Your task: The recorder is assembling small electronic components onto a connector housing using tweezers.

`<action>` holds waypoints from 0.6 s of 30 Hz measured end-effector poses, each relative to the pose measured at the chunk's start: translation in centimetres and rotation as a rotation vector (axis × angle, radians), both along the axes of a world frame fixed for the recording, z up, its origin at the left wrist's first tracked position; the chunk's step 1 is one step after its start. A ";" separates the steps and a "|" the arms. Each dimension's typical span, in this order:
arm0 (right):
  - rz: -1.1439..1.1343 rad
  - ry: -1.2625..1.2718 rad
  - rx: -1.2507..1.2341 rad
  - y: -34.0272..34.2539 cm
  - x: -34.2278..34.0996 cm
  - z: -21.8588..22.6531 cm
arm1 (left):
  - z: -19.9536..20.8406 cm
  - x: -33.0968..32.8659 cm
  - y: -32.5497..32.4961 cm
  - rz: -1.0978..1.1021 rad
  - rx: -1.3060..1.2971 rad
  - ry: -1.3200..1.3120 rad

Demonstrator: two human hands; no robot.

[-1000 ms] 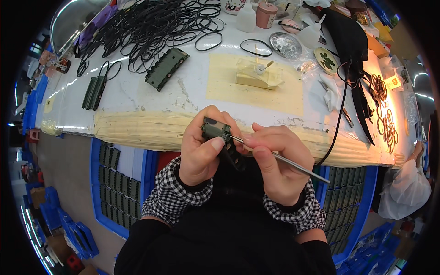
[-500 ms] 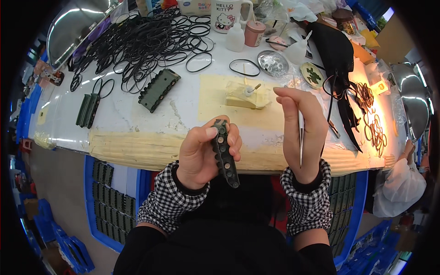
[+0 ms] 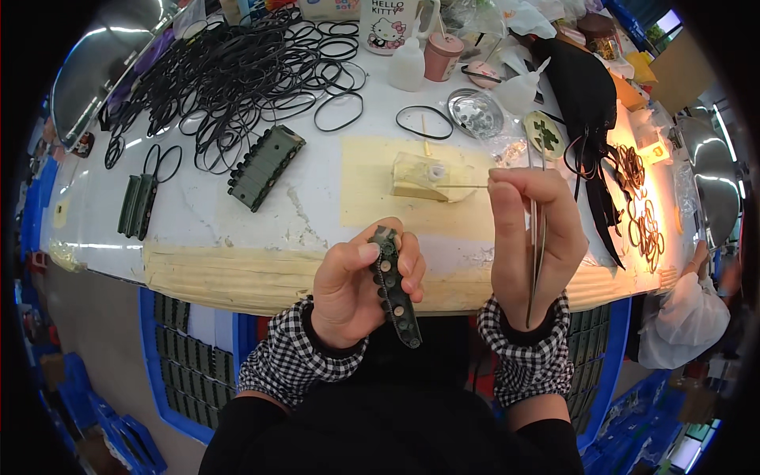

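My left hand (image 3: 356, 277) is closed around a dark green toy tank hull (image 3: 398, 297), held on its side with its row of small wheels showing. Between the thumb and forefinger of my right hand (image 3: 534, 229) is the end of a thin stick (image 3: 467, 187). Its other end points left, over the yellow tape-wrapped block (image 3: 412, 190), which has a small white opening on top. Metal tweezers (image 3: 536, 261) are tucked in the same hand, tips down toward the wrist. Another green hull (image 3: 267, 166) and a narrower green piece (image 3: 138, 206) lie on the table to the left.
Black rubber loops (image 3: 237, 79) are heaped at the back left. A white mug (image 3: 385, 28), a pink cup (image 3: 443, 57), a foil dish (image 3: 473, 112) and a plate of small green parts (image 3: 545, 134) stand farther back. Blue trays (image 3: 148, 332) of green pieces sit below the table edge.
My right hand has taken hold of the thin stick, which leaned in the block's opening before. The tweezers have swung in that hand. My left hand keeps the hull, slightly lower in the picture.
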State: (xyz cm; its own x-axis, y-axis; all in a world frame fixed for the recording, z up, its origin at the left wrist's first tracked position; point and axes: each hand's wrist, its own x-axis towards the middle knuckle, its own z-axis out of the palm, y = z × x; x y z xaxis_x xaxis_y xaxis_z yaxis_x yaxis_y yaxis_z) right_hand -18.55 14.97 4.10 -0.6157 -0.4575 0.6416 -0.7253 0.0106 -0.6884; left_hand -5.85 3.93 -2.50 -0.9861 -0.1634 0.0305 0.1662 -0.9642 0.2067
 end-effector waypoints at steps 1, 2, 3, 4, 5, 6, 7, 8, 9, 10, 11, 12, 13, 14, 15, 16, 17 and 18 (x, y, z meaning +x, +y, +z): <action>0.125 -0.099 -0.031 0.2 0.4 -0.4 | 0.0 0.0 0.0 0.001 0.002 0.001; 0.231 -0.273 -0.059 0.2 1.3 -0.5 | 0.0 0.0 0.0 -0.001 -0.014 -0.007; 0.270 -0.355 -0.025 0.2 1.6 -0.7 | 0.1 0.0 0.0 -0.005 -0.032 -0.016; 0.309 -0.436 0.009 0.2 1.8 -0.9 | 0.1 0.0 0.0 -0.009 -0.050 -0.024; 0.350 -0.540 -0.034 0.0 2.2 -0.8 | 0.2 0.0 0.0 -0.011 -0.061 -0.042; 0.394 -0.644 -0.076 -0.4 2.6 -0.7 | 0.3 0.1 0.0 -0.008 -0.072 -0.061; 0.420 -0.690 -0.093 -0.5 2.7 -0.7 | 0.3 0.2 0.0 -0.007 -0.083 -0.081; 0.443 -0.737 -0.110 -0.6 2.8 -0.8 | 0.3 0.3 0.1 -0.007 -0.084 -0.086; 0.448 -0.725 -0.101 -0.6 2.8 -0.9 | 0.2 0.3 0.0 -0.007 -0.085 -0.090; 0.456 -0.730 -0.102 -0.6 2.8 -0.9 | 0.2 0.3 0.0 -0.008 -0.086 -0.095; 0.463 -0.736 -0.102 -0.7 2.8 -0.9 | 0.1 0.3 0.0 -0.006 -0.080 -0.082; 0.473 -0.759 -0.109 -0.7 2.9 -0.8 | 0.1 0.3 0.1 -0.005 -0.072 -0.068; 0.479 -0.769 -0.110 -0.7 3.0 -0.7 | 0.0 0.3 0.0 -0.004 -0.064 -0.055; 0.485 -0.779 -0.112 -0.7 3.0 -0.6 | -0.1 0.3 0.0 -0.006 -0.068 -0.054; 0.487 -0.776 -0.109 -0.7 3.0 -0.6 | -0.2 0.3 0.0 -0.008 -0.074 -0.053; 0.490 -0.773 -0.109 -0.7 3.0 -0.6 | -0.2 0.3 0.0 -0.010 -0.079 -0.052; 0.492 -0.769 -0.108 -0.6 3.0 -0.7 | -0.2 0.3 0.0 -0.010 -0.080 -0.051; 0.494 -0.767 -0.109 -0.6 3.0 -0.7 | -0.2 0.3 0.0 -0.009 -0.081 -0.050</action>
